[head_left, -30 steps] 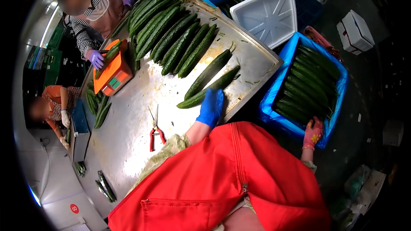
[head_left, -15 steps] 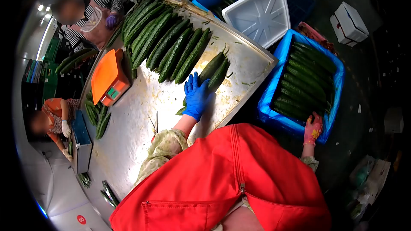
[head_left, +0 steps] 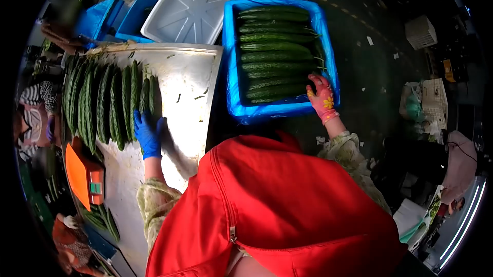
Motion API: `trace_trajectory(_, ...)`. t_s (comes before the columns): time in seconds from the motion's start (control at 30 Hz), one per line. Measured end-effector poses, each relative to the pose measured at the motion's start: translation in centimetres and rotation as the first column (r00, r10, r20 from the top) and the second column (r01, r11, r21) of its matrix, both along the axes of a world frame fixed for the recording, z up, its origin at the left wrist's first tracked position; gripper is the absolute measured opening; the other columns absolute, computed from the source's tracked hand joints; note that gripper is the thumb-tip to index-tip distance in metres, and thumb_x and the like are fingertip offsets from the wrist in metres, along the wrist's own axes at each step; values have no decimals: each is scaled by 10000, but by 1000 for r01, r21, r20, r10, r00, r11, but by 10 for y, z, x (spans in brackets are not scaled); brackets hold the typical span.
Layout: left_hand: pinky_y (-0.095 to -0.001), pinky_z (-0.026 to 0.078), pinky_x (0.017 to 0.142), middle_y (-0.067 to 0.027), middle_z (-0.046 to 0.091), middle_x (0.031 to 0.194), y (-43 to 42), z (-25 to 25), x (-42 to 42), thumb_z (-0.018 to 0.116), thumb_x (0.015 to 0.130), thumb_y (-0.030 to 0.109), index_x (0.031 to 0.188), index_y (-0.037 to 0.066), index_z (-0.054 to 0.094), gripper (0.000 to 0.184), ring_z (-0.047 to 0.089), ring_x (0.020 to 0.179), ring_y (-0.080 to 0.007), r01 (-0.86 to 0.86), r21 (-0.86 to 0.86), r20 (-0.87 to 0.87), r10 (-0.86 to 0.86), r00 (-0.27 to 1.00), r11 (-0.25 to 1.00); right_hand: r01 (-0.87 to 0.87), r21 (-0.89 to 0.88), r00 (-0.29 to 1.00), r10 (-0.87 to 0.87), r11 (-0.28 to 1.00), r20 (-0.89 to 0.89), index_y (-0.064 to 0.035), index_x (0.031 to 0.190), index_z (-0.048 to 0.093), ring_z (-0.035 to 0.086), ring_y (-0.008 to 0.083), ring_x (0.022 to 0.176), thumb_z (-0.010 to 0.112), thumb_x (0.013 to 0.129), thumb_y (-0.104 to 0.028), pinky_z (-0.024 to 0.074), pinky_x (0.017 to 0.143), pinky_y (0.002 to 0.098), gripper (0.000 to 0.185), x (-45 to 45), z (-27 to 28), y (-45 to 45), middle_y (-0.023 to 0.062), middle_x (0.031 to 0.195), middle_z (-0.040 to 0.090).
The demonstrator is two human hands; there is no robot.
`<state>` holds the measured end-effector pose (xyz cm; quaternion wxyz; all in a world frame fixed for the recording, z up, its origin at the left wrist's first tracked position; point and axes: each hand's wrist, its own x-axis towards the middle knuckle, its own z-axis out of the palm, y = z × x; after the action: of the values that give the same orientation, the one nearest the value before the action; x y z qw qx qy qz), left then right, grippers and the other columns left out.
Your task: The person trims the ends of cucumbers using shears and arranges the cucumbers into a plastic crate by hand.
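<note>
Several long green cucumbers (head_left: 104, 103) lie side by side on the metal table. At the right end of that row, my left hand (head_left: 147, 137), in a blue glove, rests with fingers stretched over the near ends of two shorter cucumbers (head_left: 152, 94); its thumb is apart. To the right stands a blue-lined crate (head_left: 233, 79) holding a row of cucumbers (head_left: 276, 47) laid crosswise. My right hand (head_left: 322, 98), in a pink glove with yellow flowers, is at the crate's near right corner. Its fingers are apart and reach over the rim beside the cucumber ends.
An orange scale (head_left: 82, 177) stands on the table's left part, with more cucumbers (head_left: 106, 220) close by. A white lid (head_left: 191, 7) and a blue bin (head_left: 141, 12) are beyond the table. Co-workers (head_left: 38, 107) are along the left side.
My view has swung to the right, toward the crate. The two shorter cucumbers now lie closer to the row, with my left hand at their near ends. My right hand stays by the crate's corner.
</note>
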<state>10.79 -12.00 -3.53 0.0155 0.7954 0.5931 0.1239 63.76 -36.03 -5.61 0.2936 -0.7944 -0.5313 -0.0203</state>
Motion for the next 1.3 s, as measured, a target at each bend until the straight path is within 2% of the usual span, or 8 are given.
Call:
trace_trajectory(0.07, -490, 390, 1004, -243, 363, 1447, 1, -7, -4, 743, 743, 463, 1322, 100, 496, 727, 429, 1247, -433, 41, 39, 27, -42, 999, 998, -58, 0, 997, 58, 998, 45, -125, 1224, 568, 519, 339, 1129, 706, 741, -131, 438, 950, 423, 502, 19, 10, 2, 127, 1241, 538)
trace_trajectory(0.27, -504, 321, 1058, -244, 339, 1462, -18, 2, 31, 709, 778, 463, 1439, 152, 377, 802, 355, 1315, -420, -22, 194, -21, 26, 999, 981, -263, -346, 924, 338, 901, 178, -183, 1457, 339, 286, 341, 1377, 726, 752, -339, 237, 1126, 469, 819, 53, 32, 44, 155, 1476, 308)
trace_trajectory(0.5, -493, 298, 1072, -254, 361, 1439, -88, 21, 127, 673, 842, 313, 1353, 81, 487, 592, 362, 1309, -426, -54, 207, 237, 3, 971, 977, -325, -372, 884, 419, 869, 206, -177, 1465, 324, 294, 326, 1370, 707, 768, -400, 297, 1054, 477, 826, 51, 9, 78, 148, 1490, 293)
trace_trajectory(0.63, -494, 341, 1041, -263, 411, 1395, -115, 10, 140, 645, 861, 277, 1272, 55, 558, 475, 400, 1279, -431, -114, 142, 206, 83, 975, 983, -280, -406, 874, 407, 870, 268, -179, 1457, 340, 443, 321, 1168, 743, 708, -401, 379, 947, 439, 878, 51, 15, 79, 127, 1290, 434)
trace_trajectory(0.83, -484, 348, 1026, -244, 427, 1390, -112, 10, 144, 646, 852, 246, 1265, 40, 556, 470, 418, 1254, -418, -78, 96, 208, 56, 977, 992, -297, -661, 842, 516, 689, 159, -105, 1456, 312, 550, 342, 968, 759, 670, -423, 463, 813, 443, 958, 50, 40, 108, 159, 1126, 480)
trace_trajectory(1.03, -489, 359, 1010, -246, 440, 1376, -113, 8, 143, 674, 823, 233, 1275, 51, 556, 501, 440, 1226, -414, -97, 90, 257, 71, 964, 991, -431, -754, 819, 566, 496, -95, -9, 1438, 272, 567, 393, 1053, 745, 680, -359, 479, 868, 437, 959, 54, 105, 126, 264, 1186, 510)
trace_trajectory(1.17, -458, 341, 1050, -239, 414, 1400, -119, 20, 147, 668, 840, 204, 1255, 35, 564, 460, 426, 1268, -395, -157, 106, 396, 103, 912, 982, -516, -692, 680, 733, 506, 29, -32, 1456, 252, 560, 390, 1032, 767, 635, -357, 483, 848, 451, 1022, 73, 160, 121, 229, 1130, 520)
trace_trajectory(1.3, -489, 294, 1077, -246, 426, 1385, -132, 40, 137, 696, 798, 210, 1247, 36, 575, 496, 396, 1287, -416, -218, 234, 546, 57, 836, 947, -588, -695, 603, 797, 414, -36, -77, 1458, 282, 569, 370, 1039, 805, 587, -309, 489, 856, 433, 1042, 21, 205, 156, 190, 1147, 514)
